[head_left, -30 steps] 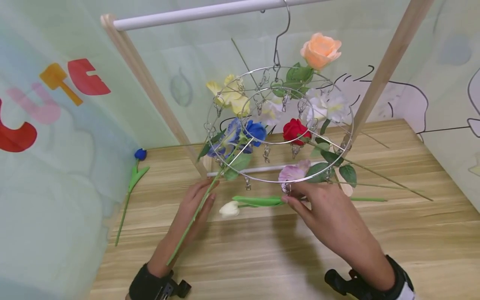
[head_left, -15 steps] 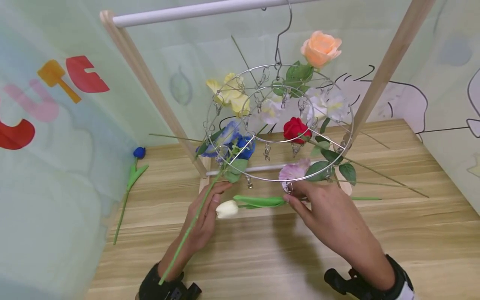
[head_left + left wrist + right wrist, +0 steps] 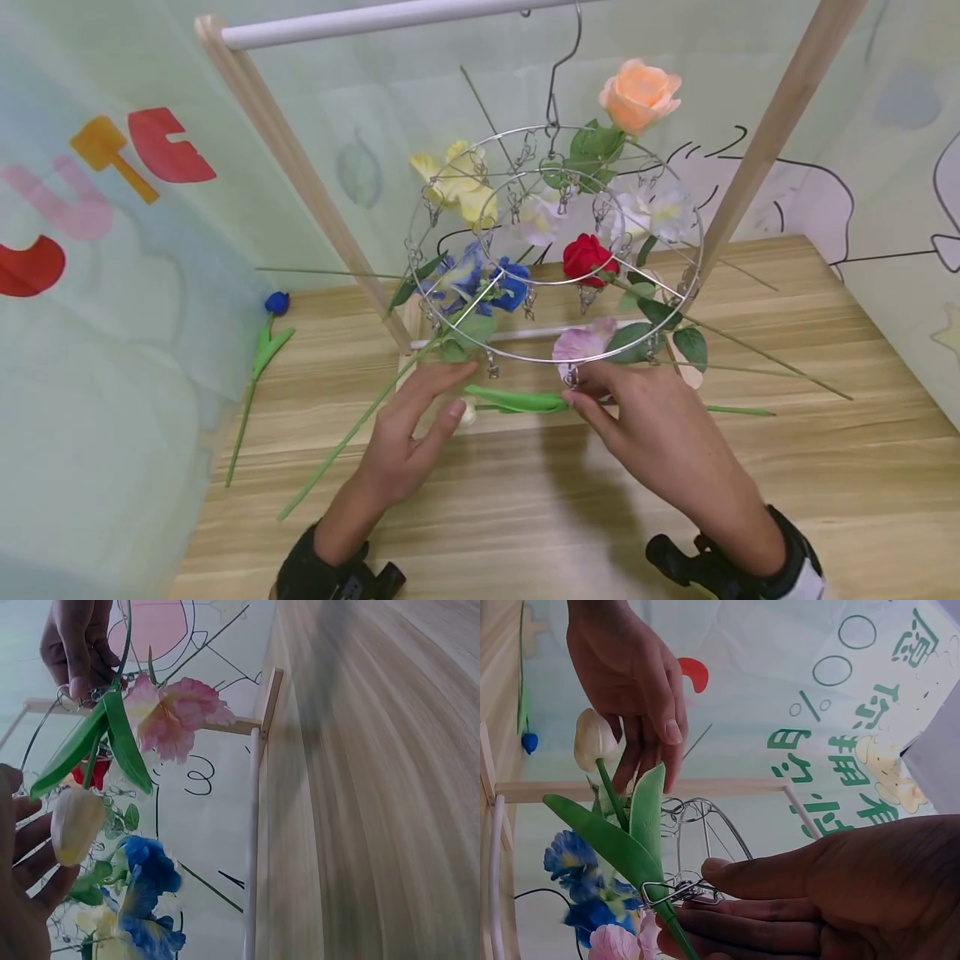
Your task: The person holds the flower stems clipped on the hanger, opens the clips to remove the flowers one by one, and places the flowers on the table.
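The right hand (image 3: 645, 421) pinches a clip (image 3: 676, 892) on the ring (image 3: 693, 250), the tulip (image 3: 595, 740) stem in it; the left hand (image 3: 408, 433), fingers straight, touches the bloom. The clip is best held pressed until the stem is seated.

white tulip (image 3: 468, 412); green leaves (image 3: 517, 401)

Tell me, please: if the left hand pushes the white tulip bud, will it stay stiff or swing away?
The white tulip hangs from one clip on the wire ring, so it would probably swing. Its thin stem looks likely to bend. It is probably light.
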`<state>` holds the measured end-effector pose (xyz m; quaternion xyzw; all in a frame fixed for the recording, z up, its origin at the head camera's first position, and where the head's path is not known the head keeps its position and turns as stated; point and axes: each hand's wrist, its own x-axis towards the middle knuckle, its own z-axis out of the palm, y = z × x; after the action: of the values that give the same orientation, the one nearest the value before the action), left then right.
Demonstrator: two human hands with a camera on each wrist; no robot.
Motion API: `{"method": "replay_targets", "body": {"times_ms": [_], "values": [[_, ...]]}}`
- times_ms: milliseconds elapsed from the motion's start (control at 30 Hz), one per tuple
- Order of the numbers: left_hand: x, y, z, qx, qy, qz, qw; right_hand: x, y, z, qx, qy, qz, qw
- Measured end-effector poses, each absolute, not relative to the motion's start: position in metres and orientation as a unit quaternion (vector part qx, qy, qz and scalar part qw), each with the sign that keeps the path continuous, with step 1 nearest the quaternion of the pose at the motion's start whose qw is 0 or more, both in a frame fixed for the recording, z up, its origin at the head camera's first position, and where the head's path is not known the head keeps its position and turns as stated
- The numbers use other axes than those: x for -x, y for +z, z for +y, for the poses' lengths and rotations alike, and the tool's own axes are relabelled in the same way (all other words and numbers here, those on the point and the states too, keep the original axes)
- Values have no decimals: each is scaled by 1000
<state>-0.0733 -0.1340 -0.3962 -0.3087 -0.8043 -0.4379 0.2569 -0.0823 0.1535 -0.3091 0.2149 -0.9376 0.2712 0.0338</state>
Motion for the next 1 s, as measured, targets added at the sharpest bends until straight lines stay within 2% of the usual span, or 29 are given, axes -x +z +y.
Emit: {"method": "replay_targets", "body": {"times_ms": [200, 300, 767, 1000], "values": [[76, -387, -121, 337, -342, -815, 324, 84, -312, 152, -225, 286, -931, 38], [78, -384, -116, 347, -303, -821, 337, 85, -314, 151, -230, 302, -924, 34], [75, -374, -100, 364, -184, -870, 276, 89, -315, 146, -228, 372, -899, -16], [74, -372, -92, 377, -176, -869, 266, 90, -317, 145, -225, 390, -892, -26]]}}
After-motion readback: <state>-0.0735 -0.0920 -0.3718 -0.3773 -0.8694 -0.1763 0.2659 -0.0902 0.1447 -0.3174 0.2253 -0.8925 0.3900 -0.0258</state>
